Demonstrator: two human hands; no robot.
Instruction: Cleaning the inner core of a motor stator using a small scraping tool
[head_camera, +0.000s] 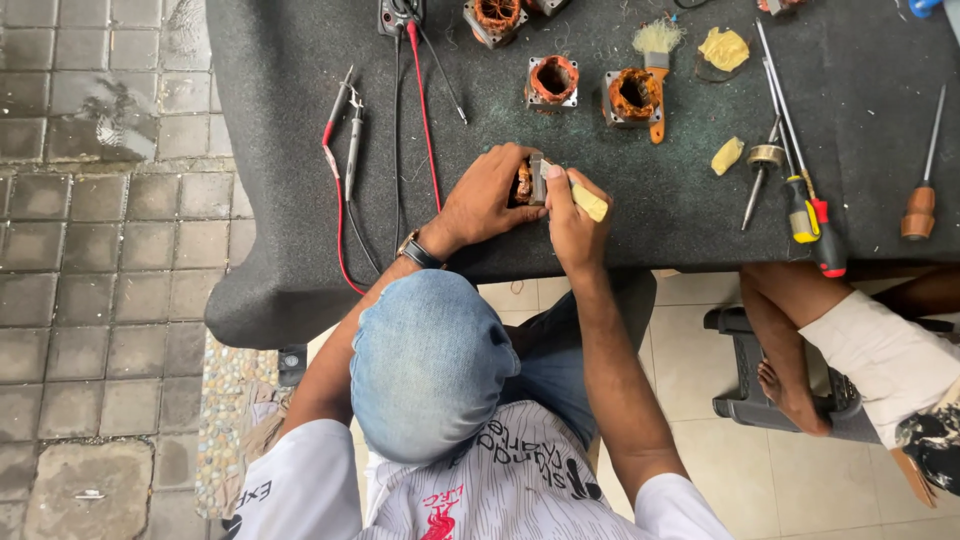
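Both arms reach forward over the edge — the left hand (487, 196) curled with fingers closed, a watch at its wrist, the right hand (572, 215) pinched shut just beside it.

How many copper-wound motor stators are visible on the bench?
4, perhaps more: one stator held in the left hand, two mid-table, one at the top edge. Another may be cropped beside it.

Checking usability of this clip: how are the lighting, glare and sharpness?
Head view: soft, even daylight with faint shadows; wet paving stones at left show pale glare; the left hand and right hand on the small motor stator are sharp, no motion blur; mild wide-angle bending along the dark table edge.
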